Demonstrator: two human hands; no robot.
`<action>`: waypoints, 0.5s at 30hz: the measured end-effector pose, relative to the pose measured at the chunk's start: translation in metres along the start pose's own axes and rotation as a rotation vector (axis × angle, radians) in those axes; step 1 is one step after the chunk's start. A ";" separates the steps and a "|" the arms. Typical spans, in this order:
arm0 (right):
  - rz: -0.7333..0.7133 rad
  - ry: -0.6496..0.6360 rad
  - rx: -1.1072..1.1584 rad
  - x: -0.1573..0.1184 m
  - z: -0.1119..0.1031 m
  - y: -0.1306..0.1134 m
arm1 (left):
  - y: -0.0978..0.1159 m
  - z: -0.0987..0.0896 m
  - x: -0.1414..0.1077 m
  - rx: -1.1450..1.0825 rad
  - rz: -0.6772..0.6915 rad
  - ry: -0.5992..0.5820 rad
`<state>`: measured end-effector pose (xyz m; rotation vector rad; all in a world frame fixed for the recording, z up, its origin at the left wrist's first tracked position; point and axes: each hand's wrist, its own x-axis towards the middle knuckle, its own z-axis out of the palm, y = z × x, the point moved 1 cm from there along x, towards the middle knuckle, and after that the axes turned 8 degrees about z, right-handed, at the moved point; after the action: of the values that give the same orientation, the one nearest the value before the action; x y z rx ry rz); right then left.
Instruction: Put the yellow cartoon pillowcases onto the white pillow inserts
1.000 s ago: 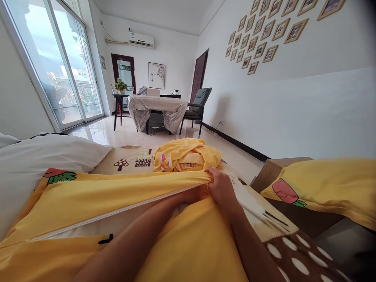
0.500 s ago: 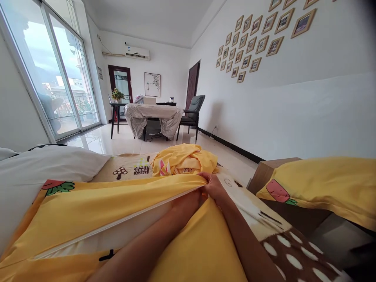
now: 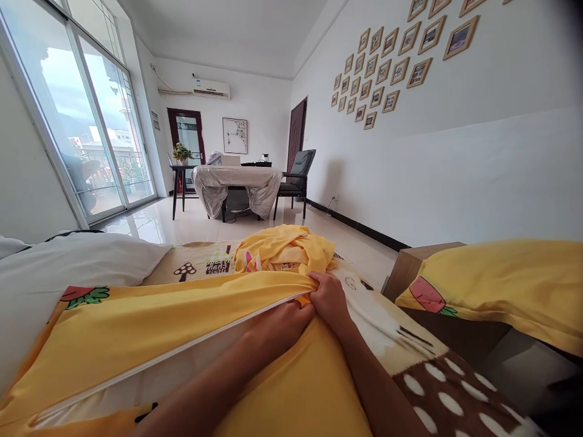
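A yellow pillowcase (image 3: 150, 315) with a carrot print lies across the bed in front of me, its long opening edged in white. White filling, apparently a pillow (image 3: 168, 367), shows inside the opening. At the right end of the slit, my right hand (image 3: 330, 300) is closed on the pillowcase's edge. Right beside it, my left hand (image 3: 289, 321) has its fingers curled against the cloth at the opening; its fingertips are hidden. My left forearm crosses over the opening.
A crumpled yellow cloth (image 3: 285, 246) lies beyond my hands on the patterned blanket (image 3: 387, 321). White bedding (image 3: 91, 258) is at the left. To the right, another yellow pillow (image 3: 496, 285) rests on a brown box-like stand (image 3: 401, 270). A covered table (image 3: 237, 176) and chair (image 3: 298, 176) stand farther off.
My left hand has drawn back out of the opening, so its knuckles now show. My right hand keeps its grip on the edge. The view has shifted slightly.
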<state>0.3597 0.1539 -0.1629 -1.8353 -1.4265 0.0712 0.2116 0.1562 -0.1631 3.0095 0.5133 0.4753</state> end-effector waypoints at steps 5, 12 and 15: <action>0.024 -0.104 0.222 -0.010 -0.019 -0.013 | 0.014 -0.011 -0.010 -0.128 -0.081 0.180; 0.033 -0.285 0.745 -0.006 -0.019 -0.010 | 0.016 -0.006 -0.013 -0.115 -0.221 0.109; 0.074 -0.390 0.861 -0.005 -0.018 -0.010 | 0.014 -0.006 -0.016 -0.229 -0.156 0.134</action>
<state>0.3588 0.1407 -0.1471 -1.1734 -1.2752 0.9684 0.1999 0.1377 -0.1605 2.7084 0.6475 0.6761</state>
